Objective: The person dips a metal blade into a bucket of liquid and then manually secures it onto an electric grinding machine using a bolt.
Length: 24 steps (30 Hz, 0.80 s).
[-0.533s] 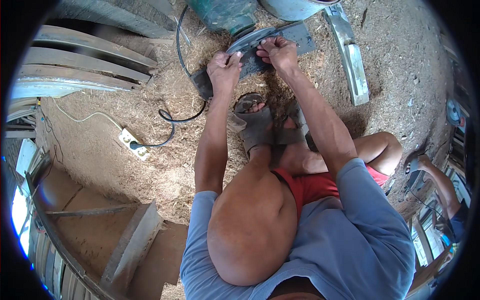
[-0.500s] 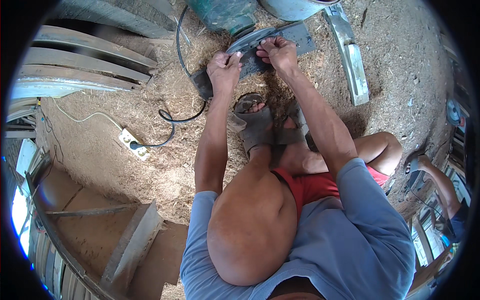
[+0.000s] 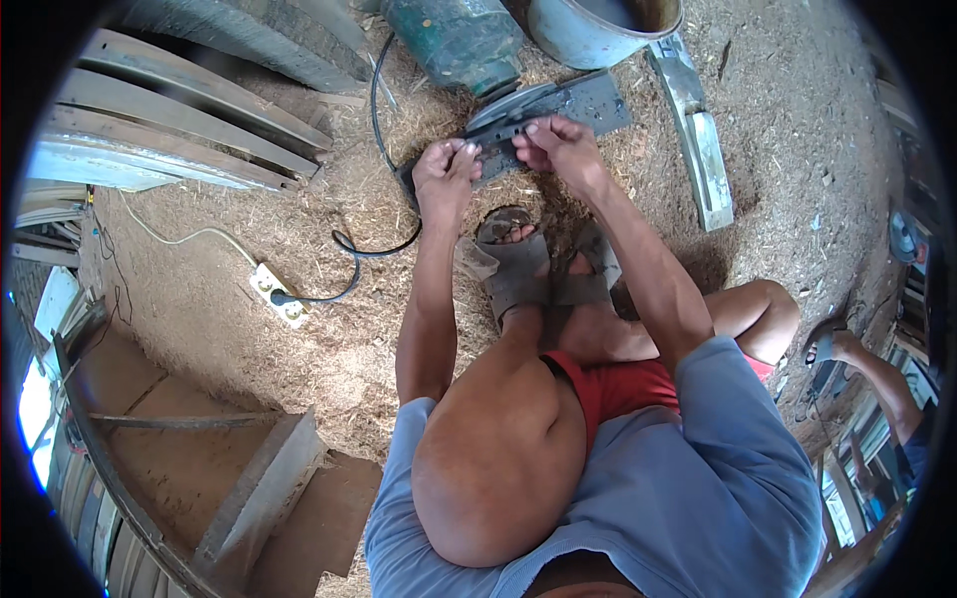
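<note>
Both arms reach forward over a dark metal plate [image 3: 596, 103] that lies at an angle by my feet. A grey disc-like wheel [image 3: 513, 104] rises along the plate's far side, close to a worn green motor housing [image 3: 457, 45]. At the plate's left part, my left hand [image 3: 446, 177] is closed, thumb against the bent fingers. My right hand [image 3: 563, 149] is pinched closed just right of it, over the plate's near edge. The fingertips face each other across a small gap. Whatever they hold, if anything, is too small to make out.
A black cord [image 3: 351, 261] runs from near the plate to a power strip [image 3: 279, 296] at left. A pale bucket [image 3: 605, 30] and a long jointed piece [image 3: 698, 140] lie beyond. Curved boards [image 3: 189, 130] are stacked at left; a person's leg [image 3: 882, 374] shows far right.
The whole view has shifted a little, so the scene sits lower in the picture. Both hands have drawn slightly toward me from the wheel, fingers still closed.
</note>
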Tool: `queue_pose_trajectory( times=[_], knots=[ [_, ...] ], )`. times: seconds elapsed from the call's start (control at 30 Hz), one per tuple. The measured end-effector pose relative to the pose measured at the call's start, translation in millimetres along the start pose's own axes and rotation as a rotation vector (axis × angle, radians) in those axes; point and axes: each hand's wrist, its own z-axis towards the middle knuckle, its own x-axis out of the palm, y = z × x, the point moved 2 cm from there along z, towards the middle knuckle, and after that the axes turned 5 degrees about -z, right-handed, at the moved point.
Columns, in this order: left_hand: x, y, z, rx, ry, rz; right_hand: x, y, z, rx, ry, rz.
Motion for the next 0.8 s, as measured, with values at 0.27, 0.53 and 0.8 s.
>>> queue_pose_trajectory(
  times=[0.27, 0.53, 0.8],
  knots=[
    [-11.9, -23.5, -33.8, -0.108, 0.147, -0.666, 4.3, -9.5, -55.6, 0.12, 0.229, 0.237],
    [-3.1, -31.2, -35.0, -0.115, 0.155, -0.374, 15.7, -13.4, -70.4, 0.038, 0.306, -0.031],
    [16.4, -51.8, -51.8, -0.019, 0.261, -0.136, 11.9, -2.8, -82.5, 0.021, 0.325, 0.086]
  ],
)
